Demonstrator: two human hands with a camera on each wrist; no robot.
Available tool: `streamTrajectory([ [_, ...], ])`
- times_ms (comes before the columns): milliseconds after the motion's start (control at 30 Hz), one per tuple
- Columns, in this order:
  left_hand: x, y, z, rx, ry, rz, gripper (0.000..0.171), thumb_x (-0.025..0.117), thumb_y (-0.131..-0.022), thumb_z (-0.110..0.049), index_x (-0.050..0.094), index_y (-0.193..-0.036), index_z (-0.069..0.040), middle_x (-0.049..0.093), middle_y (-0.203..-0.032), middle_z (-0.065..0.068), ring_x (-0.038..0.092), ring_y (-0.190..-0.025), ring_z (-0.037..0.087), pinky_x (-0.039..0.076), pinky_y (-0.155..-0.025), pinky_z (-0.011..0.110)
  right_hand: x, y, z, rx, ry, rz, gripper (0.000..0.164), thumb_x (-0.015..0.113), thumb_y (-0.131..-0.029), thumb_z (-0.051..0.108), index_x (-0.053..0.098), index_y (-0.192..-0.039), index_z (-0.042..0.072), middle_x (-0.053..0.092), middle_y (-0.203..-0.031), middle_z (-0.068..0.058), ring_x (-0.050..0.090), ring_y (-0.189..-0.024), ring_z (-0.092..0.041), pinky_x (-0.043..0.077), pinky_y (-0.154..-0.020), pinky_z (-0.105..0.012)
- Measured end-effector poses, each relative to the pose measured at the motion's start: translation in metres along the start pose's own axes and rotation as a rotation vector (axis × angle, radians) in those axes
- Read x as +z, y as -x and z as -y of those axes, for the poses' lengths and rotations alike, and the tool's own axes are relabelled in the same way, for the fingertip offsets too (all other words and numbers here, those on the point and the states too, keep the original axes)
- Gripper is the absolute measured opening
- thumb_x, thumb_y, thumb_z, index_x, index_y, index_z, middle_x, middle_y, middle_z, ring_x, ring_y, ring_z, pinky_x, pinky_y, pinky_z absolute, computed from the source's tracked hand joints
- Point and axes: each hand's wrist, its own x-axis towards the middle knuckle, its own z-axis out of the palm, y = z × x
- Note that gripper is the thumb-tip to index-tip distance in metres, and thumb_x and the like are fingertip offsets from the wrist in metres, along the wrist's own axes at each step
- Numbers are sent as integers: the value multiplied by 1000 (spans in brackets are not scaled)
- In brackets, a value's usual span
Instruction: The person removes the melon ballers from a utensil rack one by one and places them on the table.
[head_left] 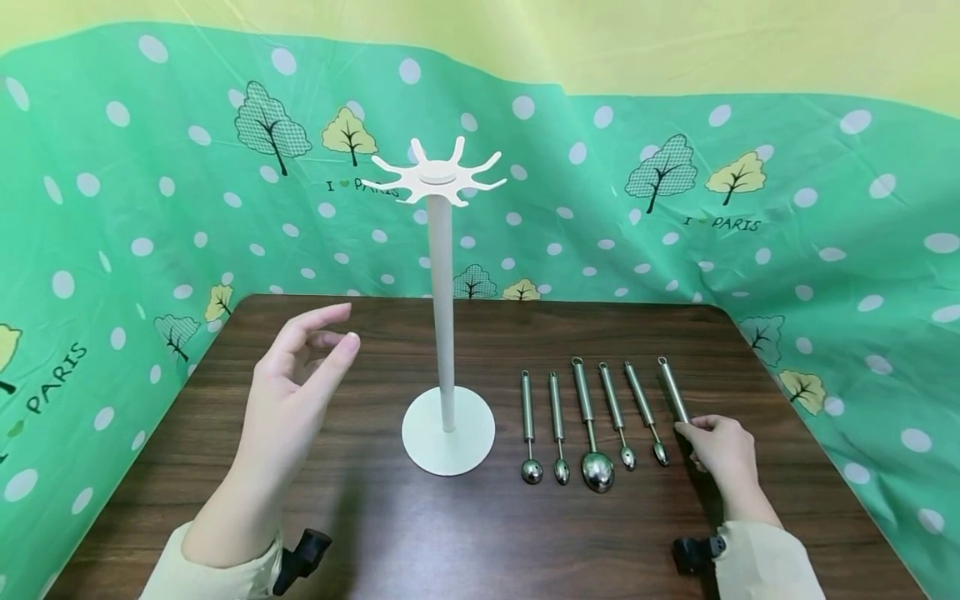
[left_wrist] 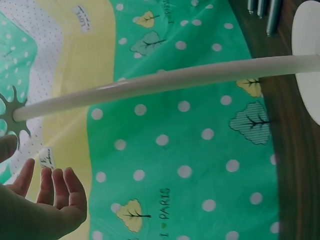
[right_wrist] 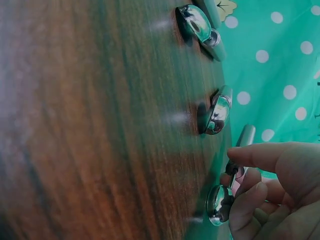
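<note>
My right hand [head_left: 723, 454] pinches the rightmost metal melon baller between thumb and fingers, near its neck. Above the fingers its handle [head_left: 672, 390] points away across the table; in the right wrist view its shiny bowl [right_wrist: 218, 205] shows close over the wood beside the fingers. To the left, several more melon ballers lie in a row, including one with a larger bowl [head_left: 597, 472]. My left hand [head_left: 292, 392] is raised left of a white stand [head_left: 442, 308], fingers bent loosely and apart from the thumb, holding nothing.
The stand has a round base [head_left: 450, 456] and a crown of upturned hooks [head_left: 437, 177] on top. Everything rests on a dark wooden table [head_left: 360, 533]. Behind and beside it hangs a green dotted cloth [head_left: 547, 275].
</note>
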Motion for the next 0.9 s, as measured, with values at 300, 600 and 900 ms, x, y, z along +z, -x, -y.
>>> streamTrajectory([
  [300, -6, 5, 21, -66, -41, 25, 33, 62, -98, -28, 62, -130, -21, 62, -107, -4, 57, -102, 11, 44, -81, 20, 2, -2, 2, 5, 28, 27, 38, 61, -95, 25, 62, -109, -11, 61, -57, -5, 59, -49, -15, 48, -47, -32],
  [600, -5, 8, 33, -101, -97, 45, 35, 62, -98, -32, 61, -131, -20, 63, -108, -9, 57, -103, 7, 45, -85, 17, 2, -2, 5, 20, 56, 21, 36, 61, -95, 23, 63, -107, -10, 61, -57, -5, 59, -49, -16, 47, -47, -32],
  [900, -3, 7, 42, -48, -139, 81, 34, 61, -99, -29, 62, -130, -16, 61, -120, -13, 55, -105, 7, 44, -84, 19, -1, -2, 8, 21, 43, 28, 40, 62, -94, 23, 60, -114, -12, 61, -57, -5, 60, -50, -16, 49, -48, -32],
])
